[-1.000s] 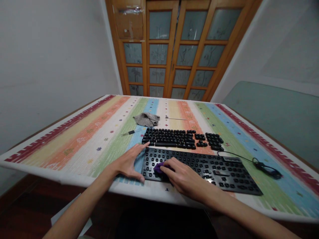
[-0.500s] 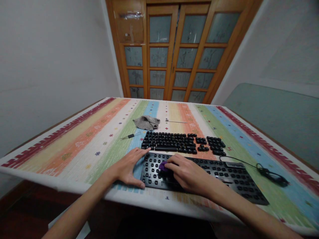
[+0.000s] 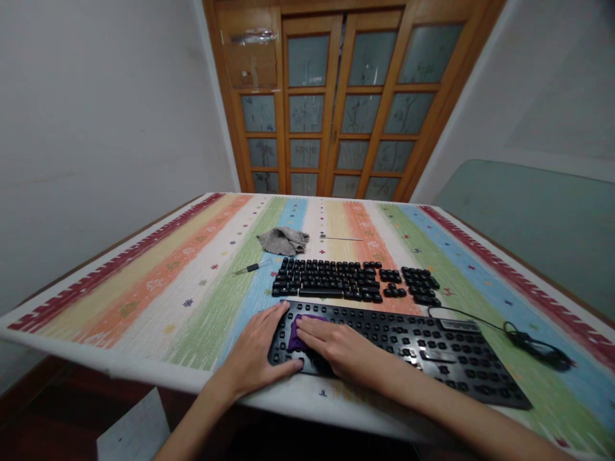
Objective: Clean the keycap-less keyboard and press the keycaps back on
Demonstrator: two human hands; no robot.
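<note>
A black keyboard [image 3: 398, 342] with its keycaps off lies at the table's near edge, its bare key posts showing. My left hand [image 3: 257, 346] holds its left end, fingers at the back left corner and thumb on the front left part. My right hand [image 3: 331, 342] presses a purple cloth [image 3: 298, 334] flat against the left side of the keyboard. Part of the cloth is hidden beneath the fingers. Just behind the keyboard, the black keycaps [image 3: 327, 278] are laid out in keyboard order.
A crumpled grey cloth [image 3: 283, 241] lies farther back, beside a thin rod-like tool [image 3: 343, 239]. A small wire tool with a black handle [image 3: 252, 267] is left of the keycaps. The coiled cable [image 3: 538, 351] rests on the right of the striped tablecloth [image 3: 192, 282].
My right hand has moved left with the purple cloth, which now lies spread out flatter. My left thumb has come onto the keyboard's front left part. The view has shifted slightly.
</note>
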